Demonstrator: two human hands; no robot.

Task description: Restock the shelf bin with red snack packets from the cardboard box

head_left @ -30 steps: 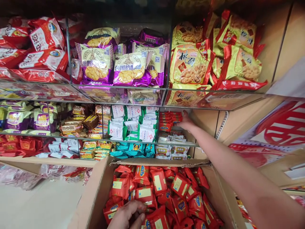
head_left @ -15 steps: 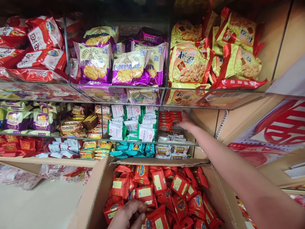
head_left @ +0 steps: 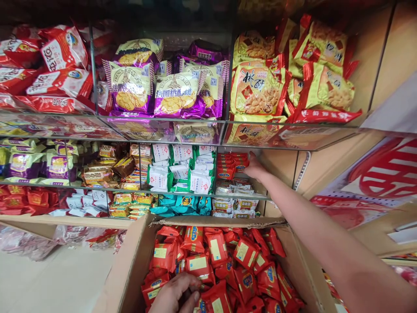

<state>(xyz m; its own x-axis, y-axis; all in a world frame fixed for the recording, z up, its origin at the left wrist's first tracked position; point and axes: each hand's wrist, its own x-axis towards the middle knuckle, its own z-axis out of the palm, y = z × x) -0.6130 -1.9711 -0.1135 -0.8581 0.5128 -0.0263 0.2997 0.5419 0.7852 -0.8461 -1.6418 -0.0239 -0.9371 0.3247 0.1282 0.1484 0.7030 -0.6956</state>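
My right hand point(head_left: 255, 167) reaches deep into the middle glass shelf and rests against a neat stack of small red snack packets point(head_left: 232, 163); its fingers are hidden behind the stack. My left hand point(head_left: 174, 295) is down in an open cardboard box point(head_left: 130, 261), its fingers curled round red snack packets point(head_left: 215, 261) that fill the box. The packets carry yellow labels and a blue logo.
Glass shelves point(head_left: 163, 126) hold purple biscuit bags point(head_left: 176, 93), yellow-and-red bags point(head_left: 260, 89), red bags point(head_left: 55, 78) and white-green packets point(head_left: 182, 171). A wooden side panel point(head_left: 381, 56) stands on the right. A clear plastic bag point(head_left: 26, 243) lies at the lower left.
My right hand has shifted slightly inward against the red stack on the shelf. My left hand stays in the box, barely moved.
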